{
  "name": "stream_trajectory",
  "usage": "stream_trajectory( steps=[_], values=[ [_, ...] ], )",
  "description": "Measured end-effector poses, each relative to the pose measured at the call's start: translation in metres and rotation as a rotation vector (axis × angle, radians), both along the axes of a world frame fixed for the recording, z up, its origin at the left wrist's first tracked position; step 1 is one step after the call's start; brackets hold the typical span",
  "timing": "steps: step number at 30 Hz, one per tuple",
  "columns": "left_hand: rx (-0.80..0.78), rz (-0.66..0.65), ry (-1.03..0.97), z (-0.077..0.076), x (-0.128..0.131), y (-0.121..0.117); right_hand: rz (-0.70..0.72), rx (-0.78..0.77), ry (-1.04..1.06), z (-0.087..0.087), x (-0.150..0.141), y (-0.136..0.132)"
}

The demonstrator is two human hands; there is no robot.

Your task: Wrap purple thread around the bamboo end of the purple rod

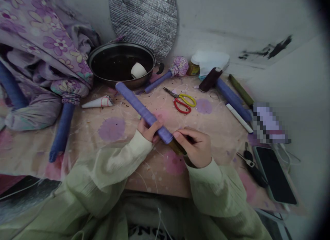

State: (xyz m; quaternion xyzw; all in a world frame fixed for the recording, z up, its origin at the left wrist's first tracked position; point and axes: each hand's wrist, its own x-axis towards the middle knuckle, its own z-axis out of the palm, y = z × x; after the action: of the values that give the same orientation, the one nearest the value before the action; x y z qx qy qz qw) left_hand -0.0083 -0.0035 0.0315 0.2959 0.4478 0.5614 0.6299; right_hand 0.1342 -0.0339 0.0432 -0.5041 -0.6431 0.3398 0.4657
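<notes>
In the head view, the left hand point(149, 130) grips a blue-wrapped stick point(138, 106), slanting over the surface point(144, 171). The right hand point(197, 147) curls, thumb and forefinger pinched together beside the stick's lower part; what they pinch is unclear. Scissors point(187, 99) lie beyond.

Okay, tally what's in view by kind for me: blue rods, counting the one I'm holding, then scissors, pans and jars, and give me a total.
Blue rods: 5
Scissors: 1
Pan: 1
Jar: 1
Total: 8
</notes>
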Motion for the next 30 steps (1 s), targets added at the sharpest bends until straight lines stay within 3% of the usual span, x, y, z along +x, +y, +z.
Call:
stream_trajectory(
  steps=[8,19,27,30],
  values=[
    [0.022,-0.033,-0.086,0.002,-0.002,-0.003,-0.013,-0.134,0.141,0.000,0.000,0.002],
    [0.053,-0.203,-0.337,-0.002,-0.009,0.004,0.046,-0.331,0.414,-0.003,-0.002,0.004],
    [0.124,-0.439,-0.520,-0.010,-0.012,0.012,0.025,-0.512,0.631,-0.022,-0.015,0.007],
    [0.129,-0.333,-0.556,-0.016,-0.008,0.014,0.027,-0.461,0.613,-0.028,-0.019,0.005]
  ],
)
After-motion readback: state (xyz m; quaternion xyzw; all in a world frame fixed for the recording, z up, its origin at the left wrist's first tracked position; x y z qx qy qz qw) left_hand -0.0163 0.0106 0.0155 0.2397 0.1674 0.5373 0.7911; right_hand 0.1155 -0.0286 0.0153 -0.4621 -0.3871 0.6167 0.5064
